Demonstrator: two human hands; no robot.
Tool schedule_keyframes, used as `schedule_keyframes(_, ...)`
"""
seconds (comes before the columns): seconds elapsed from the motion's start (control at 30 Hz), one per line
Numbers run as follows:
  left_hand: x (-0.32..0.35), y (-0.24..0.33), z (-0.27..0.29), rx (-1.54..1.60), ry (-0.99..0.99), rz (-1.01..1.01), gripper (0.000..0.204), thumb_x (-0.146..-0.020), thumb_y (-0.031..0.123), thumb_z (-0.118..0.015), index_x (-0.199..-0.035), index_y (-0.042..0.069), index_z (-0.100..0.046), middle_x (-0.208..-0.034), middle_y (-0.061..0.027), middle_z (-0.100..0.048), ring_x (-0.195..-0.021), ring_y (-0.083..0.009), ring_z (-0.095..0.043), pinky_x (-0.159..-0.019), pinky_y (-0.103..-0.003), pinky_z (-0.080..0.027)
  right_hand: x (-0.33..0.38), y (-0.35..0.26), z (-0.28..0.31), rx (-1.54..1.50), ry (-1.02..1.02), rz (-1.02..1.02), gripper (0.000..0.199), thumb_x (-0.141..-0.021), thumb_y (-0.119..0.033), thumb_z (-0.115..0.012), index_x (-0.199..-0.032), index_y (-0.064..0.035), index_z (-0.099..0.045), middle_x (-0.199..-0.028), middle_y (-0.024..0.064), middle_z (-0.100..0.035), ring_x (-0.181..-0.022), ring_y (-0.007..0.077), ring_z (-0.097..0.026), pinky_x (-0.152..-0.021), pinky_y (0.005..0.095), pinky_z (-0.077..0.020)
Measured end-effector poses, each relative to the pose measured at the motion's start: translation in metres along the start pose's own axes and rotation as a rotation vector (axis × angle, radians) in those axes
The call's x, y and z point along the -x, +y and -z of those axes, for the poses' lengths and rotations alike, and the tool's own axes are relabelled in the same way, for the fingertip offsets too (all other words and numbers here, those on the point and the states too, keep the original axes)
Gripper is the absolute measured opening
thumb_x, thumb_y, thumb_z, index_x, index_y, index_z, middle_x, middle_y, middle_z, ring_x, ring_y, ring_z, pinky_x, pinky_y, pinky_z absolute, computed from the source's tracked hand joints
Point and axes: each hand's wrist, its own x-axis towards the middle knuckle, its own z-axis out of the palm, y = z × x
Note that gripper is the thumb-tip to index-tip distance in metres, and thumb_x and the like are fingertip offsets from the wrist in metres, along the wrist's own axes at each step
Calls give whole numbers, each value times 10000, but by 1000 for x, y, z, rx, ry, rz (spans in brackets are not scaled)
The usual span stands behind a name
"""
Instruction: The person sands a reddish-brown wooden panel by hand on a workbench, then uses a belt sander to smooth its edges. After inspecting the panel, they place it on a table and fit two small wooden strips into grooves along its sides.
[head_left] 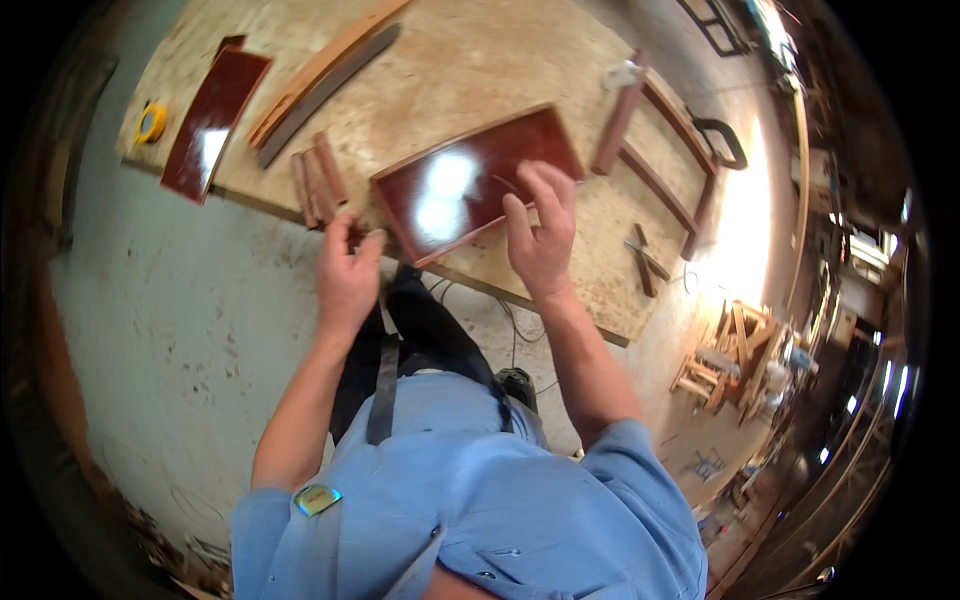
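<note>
A glossy dark red wooden panel [465, 180] lies flat on the plywood workbench [480, 60]. My right hand [540, 225] rests on the panel's near right part, fingers spread and pressing on its surface. My left hand [347, 268] is at the panel's near left corner by the bench edge, fingers curled around something small that I cannot make out. Just beyond my left hand lie short reddish wood strips [318, 180].
A second dark red panel [213, 120] lies at the bench's left end, with a yellow tape measure [152, 122] beside it. Long wooden slats [320, 75] lie at the back. A reddish wooden frame [655, 150] and pliers [645, 258] sit on the right. Stools [735, 360] stand on the floor.
</note>
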Motion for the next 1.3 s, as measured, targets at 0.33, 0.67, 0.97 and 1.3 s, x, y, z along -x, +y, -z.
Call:
schedule_keyframes(0.33,-61,41,-17,-470,-234,-321,365,-908,140,-588,-1232,-27,-566,-1200,-175,-613,-1099,-280,-588,-956,-331,-435,88,14,3,-496,-224,-1075,308,-951,-242,-560,-1098,23,-615,-933,61,-654,-835,128,-589,-789,270,-470)
schedule_keyframes(0.67,-68,41,-14,-491,-319,-251,225,-924,144,-557,-1062,-3,-659,-917,-139,-692,-849,-223,-652,-772,-326,-491,65,-21,-21,-501,-57,-957,561,-892,-360,-596,-1221,83,-495,-1146,276,-607,-1084,367,-591,-924,396,-455)
schedule_keyframes(0.97,-59,20,2,-285,-488,-163,294,-941,148,-564,-1153,-54,-588,-996,-112,-662,-886,-168,-615,-795,-285,-484,110,-25,-39,-548,262,-982,424,-936,-232,-569,-1255,46,-541,-1143,124,-639,-1012,168,-609,-861,282,-482)
schedule_keyframes(1.3,-35,0,51,-245,-531,-88,227,-949,151,-561,-1103,-14,-585,-956,-74,-648,-845,-149,-628,-733,-261,-508,299,-88,-30,-583,234,-1542,367,-962,-266,-527,-1177,26,-587,-962,87,-656,-788,132,-613,-681,263,-501)
